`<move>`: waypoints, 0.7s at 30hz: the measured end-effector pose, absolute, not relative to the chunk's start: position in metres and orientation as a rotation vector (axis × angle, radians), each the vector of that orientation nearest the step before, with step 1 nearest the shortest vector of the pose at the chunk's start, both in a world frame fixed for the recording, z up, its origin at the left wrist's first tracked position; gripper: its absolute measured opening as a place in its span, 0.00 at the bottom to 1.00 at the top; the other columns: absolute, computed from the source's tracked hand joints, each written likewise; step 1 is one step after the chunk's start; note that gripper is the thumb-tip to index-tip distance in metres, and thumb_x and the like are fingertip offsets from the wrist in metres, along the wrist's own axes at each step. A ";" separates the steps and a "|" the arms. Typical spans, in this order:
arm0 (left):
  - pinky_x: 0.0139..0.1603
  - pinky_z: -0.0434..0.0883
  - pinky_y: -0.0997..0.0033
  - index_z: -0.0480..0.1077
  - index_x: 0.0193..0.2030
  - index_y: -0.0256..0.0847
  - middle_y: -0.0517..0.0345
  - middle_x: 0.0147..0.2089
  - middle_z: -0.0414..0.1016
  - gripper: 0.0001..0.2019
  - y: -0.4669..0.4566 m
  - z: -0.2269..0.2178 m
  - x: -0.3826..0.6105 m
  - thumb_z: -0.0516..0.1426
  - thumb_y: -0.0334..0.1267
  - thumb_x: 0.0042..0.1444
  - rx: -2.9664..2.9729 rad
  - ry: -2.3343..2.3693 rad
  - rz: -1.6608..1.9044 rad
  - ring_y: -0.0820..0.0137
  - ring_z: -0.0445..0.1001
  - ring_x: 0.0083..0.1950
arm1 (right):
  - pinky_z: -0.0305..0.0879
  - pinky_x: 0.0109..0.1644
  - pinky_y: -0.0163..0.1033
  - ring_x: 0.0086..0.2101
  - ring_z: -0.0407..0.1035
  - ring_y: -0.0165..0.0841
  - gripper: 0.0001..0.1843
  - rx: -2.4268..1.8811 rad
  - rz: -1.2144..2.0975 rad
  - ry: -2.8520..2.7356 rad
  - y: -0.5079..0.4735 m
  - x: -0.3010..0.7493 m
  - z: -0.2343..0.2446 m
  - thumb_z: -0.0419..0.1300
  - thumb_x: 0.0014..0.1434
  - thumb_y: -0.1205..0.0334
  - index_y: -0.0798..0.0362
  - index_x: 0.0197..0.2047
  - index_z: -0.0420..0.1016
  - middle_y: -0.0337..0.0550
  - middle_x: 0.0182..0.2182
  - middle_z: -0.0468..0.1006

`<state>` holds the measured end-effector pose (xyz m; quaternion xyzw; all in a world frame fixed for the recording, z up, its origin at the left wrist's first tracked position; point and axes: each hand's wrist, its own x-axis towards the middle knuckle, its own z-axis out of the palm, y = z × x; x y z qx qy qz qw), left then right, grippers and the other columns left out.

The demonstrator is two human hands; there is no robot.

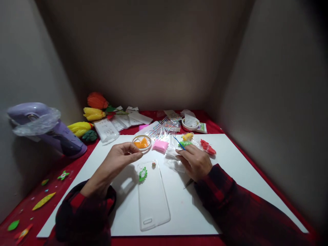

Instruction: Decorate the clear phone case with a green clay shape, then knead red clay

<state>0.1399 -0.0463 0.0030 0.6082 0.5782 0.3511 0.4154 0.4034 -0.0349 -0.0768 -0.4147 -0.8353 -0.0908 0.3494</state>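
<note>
A clear phone case [153, 194] lies on the white board [123, 218], between my hands. Near its top are a green ring-shaped ornament [143, 174] and a small round bead-like piece [154, 164]. My left hand [121, 159] hovers above the case's upper left, thumb and fingertips drawn together; whatever they pinch is too small to make out. In my right hand [196, 160] is a thin blue modelling tool [179, 142], its tip pointing up and left. Below that hand lie white packets in clear plastic [174, 164]. A dark pointed metal tool [188, 183] lies partly under my right wrist.
Tape roll [133, 143] around an orange packet [142, 143], pink packet [160, 146], green [185, 144], yellow [188, 136] and red [208, 147] packets. Gem sheets [153, 130] behind. Purple glue gun-like object [46, 130], artificial flowers [97, 100] left; small ornaments [44, 201] on red cloth.
</note>
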 end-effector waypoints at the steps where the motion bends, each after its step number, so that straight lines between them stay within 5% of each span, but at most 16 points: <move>1: 0.29 0.61 0.72 0.71 0.26 0.38 0.61 0.26 0.71 0.09 -0.048 0.005 0.141 0.60 0.42 0.48 1.517 1.450 0.869 0.71 0.67 0.28 | 0.59 0.33 0.39 0.31 0.65 0.37 0.12 -1.059 -0.223 -2.148 -0.036 0.403 -0.076 0.52 0.64 0.64 0.57 0.37 0.76 0.47 0.26 0.71; 9: 0.28 0.60 0.74 0.64 0.25 0.38 0.62 0.23 0.66 0.17 -0.055 -0.011 0.159 0.51 0.46 0.61 1.449 0.992 0.743 0.75 0.61 0.25 | 0.58 0.32 0.38 0.28 0.63 0.33 0.08 -0.905 0.239 -2.009 -0.059 0.364 -0.051 0.55 0.62 0.66 0.55 0.35 0.75 0.43 0.25 0.71; 21: 0.18 0.55 0.79 0.67 0.29 0.36 0.63 0.21 0.66 0.14 -0.058 -0.023 0.167 0.56 0.45 0.58 1.222 0.877 0.742 0.79 0.59 0.18 | 0.58 0.34 0.39 0.31 0.63 0.34 0.06 -0.854 0.311 -1.842 -0.069 0.342 -0.052 0.56 0.60 0.69 0.53 0.36 0.74 0.42 0.27 0.71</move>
